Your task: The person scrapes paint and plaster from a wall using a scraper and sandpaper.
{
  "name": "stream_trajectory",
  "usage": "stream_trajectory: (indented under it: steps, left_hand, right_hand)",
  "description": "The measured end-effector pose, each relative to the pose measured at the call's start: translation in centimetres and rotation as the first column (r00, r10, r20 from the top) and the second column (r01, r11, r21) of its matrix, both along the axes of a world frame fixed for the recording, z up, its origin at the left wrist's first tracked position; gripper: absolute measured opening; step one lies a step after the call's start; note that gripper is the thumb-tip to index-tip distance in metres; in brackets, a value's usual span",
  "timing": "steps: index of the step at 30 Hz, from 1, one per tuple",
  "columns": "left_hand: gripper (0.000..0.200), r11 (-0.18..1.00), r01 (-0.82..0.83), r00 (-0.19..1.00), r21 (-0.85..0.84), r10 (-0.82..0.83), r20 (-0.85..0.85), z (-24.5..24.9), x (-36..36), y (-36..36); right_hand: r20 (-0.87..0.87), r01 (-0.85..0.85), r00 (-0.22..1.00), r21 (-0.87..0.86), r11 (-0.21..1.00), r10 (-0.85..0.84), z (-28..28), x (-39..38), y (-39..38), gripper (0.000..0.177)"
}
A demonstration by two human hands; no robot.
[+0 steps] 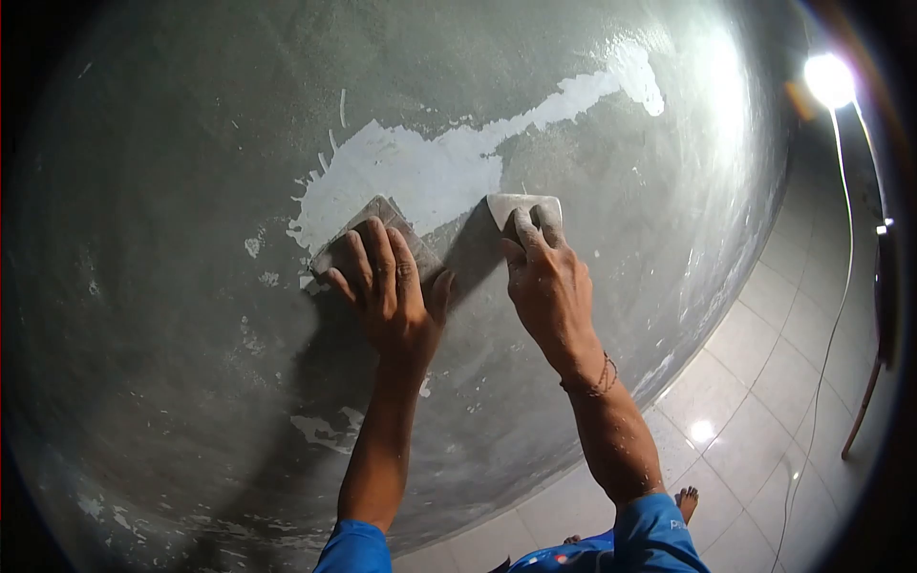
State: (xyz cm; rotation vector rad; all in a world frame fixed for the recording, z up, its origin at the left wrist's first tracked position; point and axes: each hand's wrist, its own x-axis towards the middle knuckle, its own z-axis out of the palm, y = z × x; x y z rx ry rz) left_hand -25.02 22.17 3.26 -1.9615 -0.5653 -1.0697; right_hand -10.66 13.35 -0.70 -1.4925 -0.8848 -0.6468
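My left hand [390,286] presses a flat, grey, square-cornered scraper plate [335,256] to the grey wall [191,210], its fingers laid over the face and the thumb at the right edge. To the right, my right hand [552,286] grips a pale, putty-smeared scraper [543,202] with a wide straight edge, fingertips on its face. An irregular patch of white putty [415,177] spreads over the wall above the left plate and runs up to the right in a narrowing streak. White dust coats the right fingers.
A bright lamp [829,80] shines at the upper right, with a white cable [845,258] hanging down over the tiled floor [755,382]. A dark upright object with a thin brown leg [862,409] stands at the far right. My bare foot [687,500] shows below.
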Motion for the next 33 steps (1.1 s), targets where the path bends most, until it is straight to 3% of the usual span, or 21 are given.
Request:
stream_trajectory:
  steps: [3,5,7,8,16,18,21,24,26,27,29,31,32,33]
  left_hand:
    - [0.073,0.999,-0.022,1.000,-0.043,0.022,0.002,0.1,0.2,-0.6]
    - [0.074,0.999,-0.027,1.000,-0.031,0.027,-0.006,-0.2,0.0,-0.6]
    - [0.071,1.000,-0.004,1.000,0.009,0.004,0.004,0.0,0.6,-0.3]
    - [0.071,1.000,-0.005,1.000,0.005,0.005,-0.006,-0.1,0.5,-0.4]
    - [0.070,1.000,0.014,1.000,0.015,-0.013,-0.026,0.1,1.4,-0.6]
    - [0.070,1.000,0.008,0.999,-0.012,-0.009,-0.044,0.5,1.6,-0.9]
    - [0.070,0.999,0.048,0.997,-0.025,-0.049,-0.054,1.1,2.9,-0.9]
    - [0.072,0.997,0.069,0.994,-0.016,-0.070,-0.080,1.6,3.7,-1.3]
    - [0.074,1.000,0.025,0.992,0.010,-0.023,-0.121,1.3,3.7,-1.1]
    - [0.074,0.999,0.028,0.995,0.021,-0.026,-0.095,1.3,4.6,-1.1]
    - [0.071,0.998,0.031,0.994,-0.058,-0.037,-0.099,0.1,4.1,-2.0]
    - [0.071,0.998,0.018,0.998,-0.059,-0.022,-0.067,1.1,5.4,-1.7]
    - [0.072,1.000,0.006,0.994,-0.021,-0.008,-0.106,1.8,6.0,-1.9]
    - [0.074,1.000,0.005,0.991,0.023,-0.002,-0.137,2.8,7.2,-1.9]
  right_hand:
    - [-0.096,-0.152,0.984,-0.050,0.987,0.147,4.1,2.1,-1.0,0.025]
    - [-0.090,-0.114,0.989,0.015,0.993,0.115,2.7,1.0,-1.0,0.026]
    - [-0.017,0.031,0.999,-0.018,0.999,-0.031,2.5,0.4,-0.9,0.022]
    - [-0.087,-0.066,0.994,-0.011,0.998,0.065,3.0,1.3,-0.7,0.027]
    - [-0.104,-0.085,0.992,-0.066,0.994,0.078,5.1,2.9,-0.6,0.029]
    - [-0.068,-0.092,0.994,-0.030,0.995,0.090,3.4,1.9,-0.9,0.025]
    - [0.004,0.034,0.999,-0.038,0.999,-0.034,3.1,1.7,-0.5,0.019]
    - [-0.057,-0.162,0.986,-0.051,0.985,0.159,5.1,3.2,-0.5,0.044]
    - [-0.018,-0.080,0.997,-0.051,0.996,0.079,1.9,1.6,0.0,0.044]
    - [0.057,0.009,0.998,-0.034,0.999,-0.007,1.7,2.0,0.2,0.045]
    - [-0.035,-0.020,0.999,0.078,0.997,0.023,4.9,3.8,0.6,0.035]
    - [0.034,-0.216,0.976,0.252,0.943,0.215,6.3,6.0,-1.1,0.028]
    - [-0.034,-0.130,0.988,0.322,0.938,0.149,5.5,6.3,-1.4,0.023]
    - [0.209,-0.022,0.978,0.175,0.984,-0.015,3.1,7.8,-2.0,0.023]
